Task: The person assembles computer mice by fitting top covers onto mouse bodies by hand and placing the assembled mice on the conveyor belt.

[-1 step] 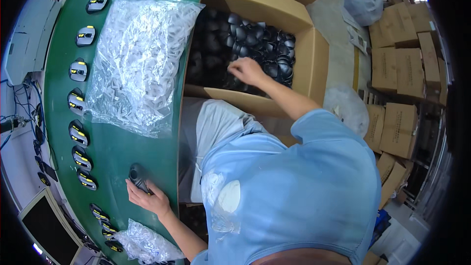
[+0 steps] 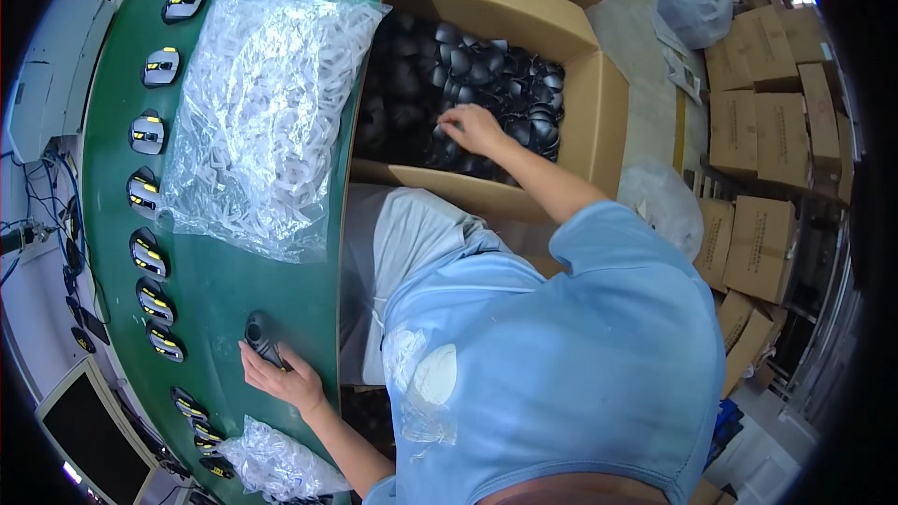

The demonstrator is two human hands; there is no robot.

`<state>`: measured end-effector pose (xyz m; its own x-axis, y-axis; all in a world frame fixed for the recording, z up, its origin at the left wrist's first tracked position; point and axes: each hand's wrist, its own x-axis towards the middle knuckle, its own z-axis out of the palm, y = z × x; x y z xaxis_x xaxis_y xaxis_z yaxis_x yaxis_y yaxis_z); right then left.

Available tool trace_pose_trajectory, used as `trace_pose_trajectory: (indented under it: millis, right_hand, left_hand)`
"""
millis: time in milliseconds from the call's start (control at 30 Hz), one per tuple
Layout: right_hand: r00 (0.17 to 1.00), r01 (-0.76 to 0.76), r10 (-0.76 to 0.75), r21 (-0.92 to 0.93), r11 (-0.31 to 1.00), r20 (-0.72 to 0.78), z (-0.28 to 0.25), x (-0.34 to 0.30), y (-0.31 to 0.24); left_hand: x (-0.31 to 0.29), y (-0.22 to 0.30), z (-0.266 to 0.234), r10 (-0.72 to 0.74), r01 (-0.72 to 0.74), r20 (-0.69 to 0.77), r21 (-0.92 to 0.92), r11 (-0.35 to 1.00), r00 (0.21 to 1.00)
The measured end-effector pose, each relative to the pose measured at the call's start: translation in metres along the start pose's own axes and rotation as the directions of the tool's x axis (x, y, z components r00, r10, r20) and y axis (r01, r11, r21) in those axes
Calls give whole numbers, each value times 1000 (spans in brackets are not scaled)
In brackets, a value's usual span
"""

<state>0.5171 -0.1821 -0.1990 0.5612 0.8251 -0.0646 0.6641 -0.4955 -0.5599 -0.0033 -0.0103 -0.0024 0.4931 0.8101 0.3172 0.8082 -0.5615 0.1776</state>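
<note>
My left hand (image 2: 283, 377) rests over the green workbench, its fingers closed round a dark grey moulded plastic part (image 2: 262, 335) with a round hollow at its upper end. My right hand (image 2: 474, 129) reaches into an open cardboard box (image 2: 599, 126) on my right. Its fingertips are pinched together just over a heap of curved black plastic shells (image 2: 482, 65). Whatever those fingertips hold, if anything, is too dark to make out against the shells.
A clear bag of white plastic pieces (image 2: 267, 112) lies on the green workbench (image 2: 224, 299). Grey-and-black mouse-shaped units (image 2: 147, 133) with yellow marks line its far left side. A smaller clear bag (image 2: 281, 463) lies nearby. Stacked cartons (image 2: 762, 234) stand at the right.
My right hand has shifted very slightly over the shells, with its fingertips still pinched. My left hand stays in place round the dark grey part.
</note>
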Motion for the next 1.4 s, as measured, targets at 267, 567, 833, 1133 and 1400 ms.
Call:
trace_pose_trajectory:
  millis: [267, 567, 833, 1133, 1400]
  right_hand:
    - [956, -190, 212, -121, 974, 205, 34, 20, 29]
    - [989, -61, 57, 27, 998, 138, 27, -4, 53]
    - [982, -180, 179, 7, 984, 66, 32, 17, 40]
    - [970, -178, -108, 937, 299, 218, -109, -1, -145]
    - [599, 151, -752, 883, 444, 275, -54, 15, -349]
  left_hand:
    - [-9, -3, 2, -24, 24, 11, -29, 999, 1000]
    - [-4, -4, 4, -18, 17, -25, -23, 1000, 1000]
    - [-3, -1, 7, -17, 16, -31, -47, 999, 999]
    - [-8, -1, -5, -55, 54, -48, -26, 998, 997]
    - [8, 15, -5, -131, 115, -45, -260, 959, 990]
